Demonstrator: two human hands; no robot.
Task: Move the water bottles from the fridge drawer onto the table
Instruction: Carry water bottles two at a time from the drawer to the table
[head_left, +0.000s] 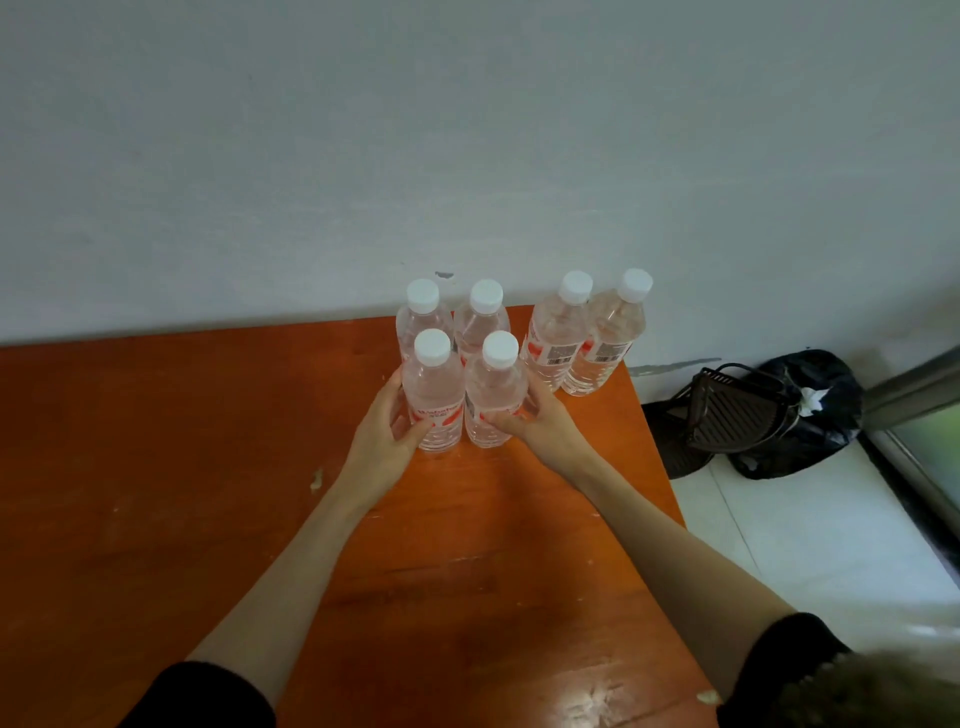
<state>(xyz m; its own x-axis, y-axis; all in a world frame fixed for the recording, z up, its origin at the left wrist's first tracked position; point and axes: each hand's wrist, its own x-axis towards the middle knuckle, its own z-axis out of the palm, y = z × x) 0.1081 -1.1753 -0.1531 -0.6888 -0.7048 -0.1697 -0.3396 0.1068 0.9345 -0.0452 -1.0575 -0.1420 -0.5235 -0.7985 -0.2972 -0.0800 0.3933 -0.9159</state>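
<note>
Currently, one orange-brown table (208, 467) stands against a pale wall (363, 130). Six water bottles (555, 332) stand upright on the table, all white-capped: four in a two-by-two block near the table's far edge, two more side by side at its far right corner. Beyond that corner, on the floor, lie one black bag (826, 410) and one dark slatted basket (737, 410). Two hands are on the block's near row. One left hand (387, 426) curls around the near-left bottle (434, 400), thumb across its front. One right hand (540, 418) curls around the near-right bottle (491, 395) likewise. Both bottles' bases appear to rest on the table.
</note>
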